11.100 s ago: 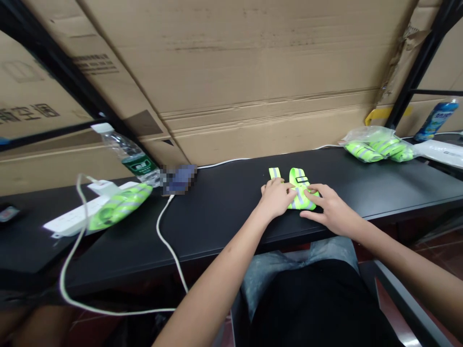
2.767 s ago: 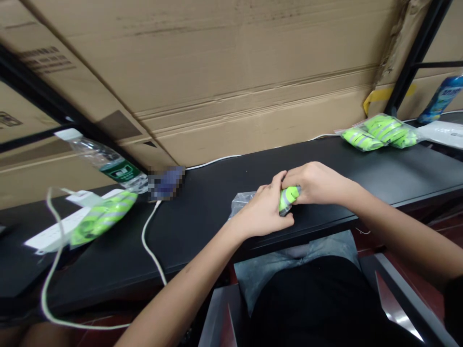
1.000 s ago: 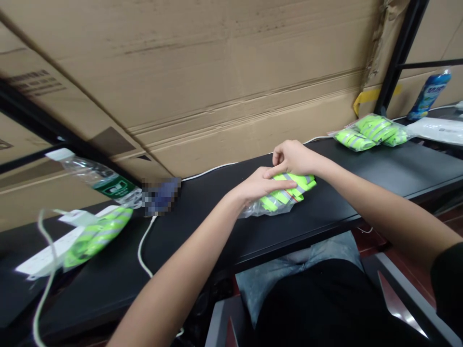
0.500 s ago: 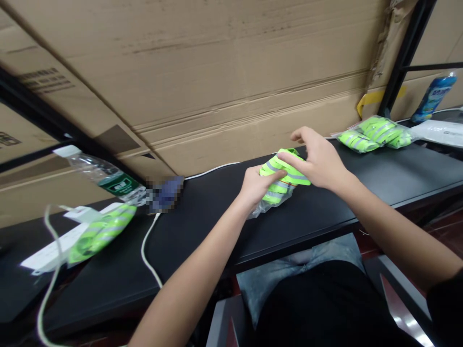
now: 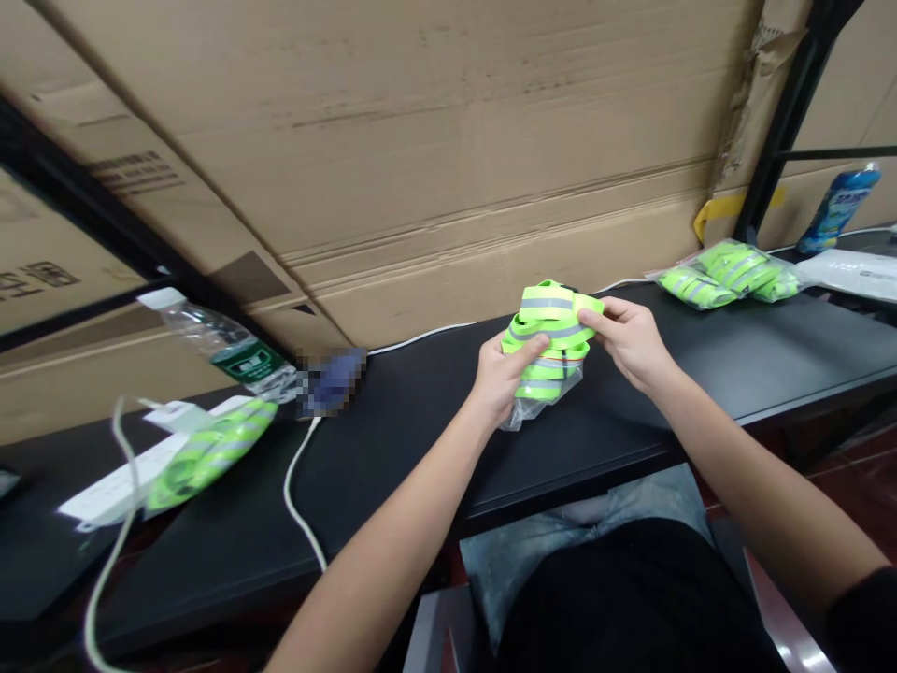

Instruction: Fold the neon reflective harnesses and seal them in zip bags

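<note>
I hold a folded neon-green reflective vest [image 5: 550, 327] with grey stripes, partly inside a clear plastic bag [image 5: 543, 397], upright above the black table [image 5: 420, 421]. My left hand [image 5: 503, 374] grips the bag and the vest's lower left side, thumb on its front. My right hand [image 5: 627, 341] pinches the vest's upper right edge. The bag's bottom end hangs below my left hand.
Bagged green vests [image 5: 729, 273] lie at the far right, with a blue bottle [image 5: 837, 207] and a white packet [image 5: 859, 273]. At left are another bagged vest [image 5: 210, 451] on a white power strip [image 5: 105, 481], a water bottle [image 5: 224, 344] and a white cable [image 5: 301, 505]. Cardboard [image 5: 420, 150] lines the back.
The vest went from lying folded on the table into the clear bag. Over the last second both hands lifted the bagged vest off the table and turned it upright.
</note>
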`<state>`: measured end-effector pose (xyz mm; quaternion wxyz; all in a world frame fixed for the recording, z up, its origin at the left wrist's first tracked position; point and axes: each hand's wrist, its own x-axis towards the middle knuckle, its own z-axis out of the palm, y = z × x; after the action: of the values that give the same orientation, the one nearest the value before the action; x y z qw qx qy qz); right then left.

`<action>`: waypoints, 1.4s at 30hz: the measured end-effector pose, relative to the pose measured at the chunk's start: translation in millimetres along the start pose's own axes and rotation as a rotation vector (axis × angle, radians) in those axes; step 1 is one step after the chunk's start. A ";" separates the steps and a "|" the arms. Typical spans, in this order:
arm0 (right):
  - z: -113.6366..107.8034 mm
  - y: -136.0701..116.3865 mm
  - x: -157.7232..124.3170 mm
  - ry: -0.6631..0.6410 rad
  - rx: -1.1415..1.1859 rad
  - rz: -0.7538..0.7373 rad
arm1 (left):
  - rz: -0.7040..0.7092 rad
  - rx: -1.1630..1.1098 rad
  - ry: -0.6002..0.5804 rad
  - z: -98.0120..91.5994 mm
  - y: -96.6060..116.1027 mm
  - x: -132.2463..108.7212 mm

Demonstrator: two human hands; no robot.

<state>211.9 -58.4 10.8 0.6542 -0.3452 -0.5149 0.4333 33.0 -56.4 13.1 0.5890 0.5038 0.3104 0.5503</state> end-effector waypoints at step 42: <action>53.4 5.3 -19.2 0.179 0.216 -0.068 | 0.251 0.165 0.121 -7.9 0.5 -10.0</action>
<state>157.0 -73.8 11.1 0.7451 -0.2927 -0.4161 0.4313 23.6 -64.1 9.3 0.4525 0.5511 0.3242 0.6216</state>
